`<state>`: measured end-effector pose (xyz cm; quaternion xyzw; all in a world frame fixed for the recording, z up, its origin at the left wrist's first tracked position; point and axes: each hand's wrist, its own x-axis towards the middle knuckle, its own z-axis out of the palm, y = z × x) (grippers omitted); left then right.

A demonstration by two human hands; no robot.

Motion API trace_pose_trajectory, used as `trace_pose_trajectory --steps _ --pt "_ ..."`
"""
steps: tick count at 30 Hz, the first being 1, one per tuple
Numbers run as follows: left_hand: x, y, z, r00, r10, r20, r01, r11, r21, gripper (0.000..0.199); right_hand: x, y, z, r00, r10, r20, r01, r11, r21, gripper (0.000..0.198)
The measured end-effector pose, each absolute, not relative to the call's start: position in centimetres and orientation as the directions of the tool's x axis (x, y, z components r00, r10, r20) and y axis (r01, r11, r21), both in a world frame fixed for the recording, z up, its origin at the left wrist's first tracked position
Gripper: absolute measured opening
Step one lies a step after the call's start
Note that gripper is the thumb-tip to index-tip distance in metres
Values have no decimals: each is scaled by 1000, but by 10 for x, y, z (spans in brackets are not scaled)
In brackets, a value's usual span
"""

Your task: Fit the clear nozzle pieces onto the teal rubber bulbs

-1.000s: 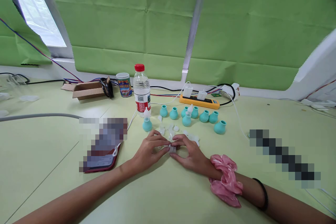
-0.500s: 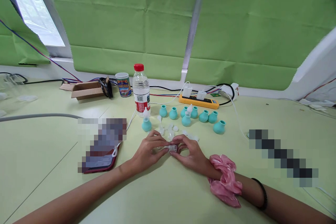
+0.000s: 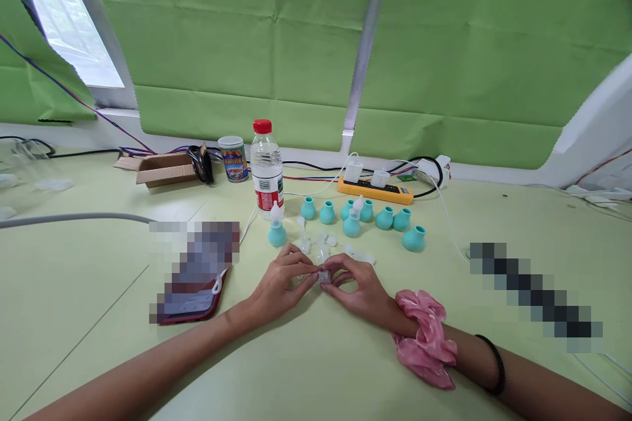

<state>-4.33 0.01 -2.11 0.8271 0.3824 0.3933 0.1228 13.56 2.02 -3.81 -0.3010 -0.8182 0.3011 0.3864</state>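
Between my fingertips, just above the table, is a small clear plastic cylinder [image 3: 324,276]. My left hand [image 3: 281,281] pinches its left end, and my right hand [image 3: 360,291] grips it from the right with thumb and fingers. Fingertips hide part of the piece. Beyond my hands lie several clear and whitish plastic pieces [image 3: 322,252]. Several turquoise rubber bulbs [image 3: 413,238] stand behind them with open necks. Two bulbs carry clear tips: a left one [image 3: 277,234] and a middle one [image 3: 351,225].
A water bottle [image 3: 267,174] with a red cap stands behind the left bulb. At left lie a phone [image 3: 195,302] and an open cardboard box [image 3: 168,172] beside a can [image 3: 233,161]. A yellow power strip [image 3: 375,191] with white plugs sits at the back.
Both hands stay almost in place around the clear cylinder. The piece looks slightly turned, with less of its right end showing. The view shifts a little.
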Motion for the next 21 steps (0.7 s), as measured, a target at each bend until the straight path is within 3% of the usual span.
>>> trace_pose_trajectory --steps 10,21 --pt "-45 -1 -23 384 779 496 587 -621 520 18 137 20 -37 -547 698 462 243 660 -710 20" --pt "-44 -1 -24 417 725 547 550 -681 483 15 136 20 -37 -540 682 494 255 692 -676 15"
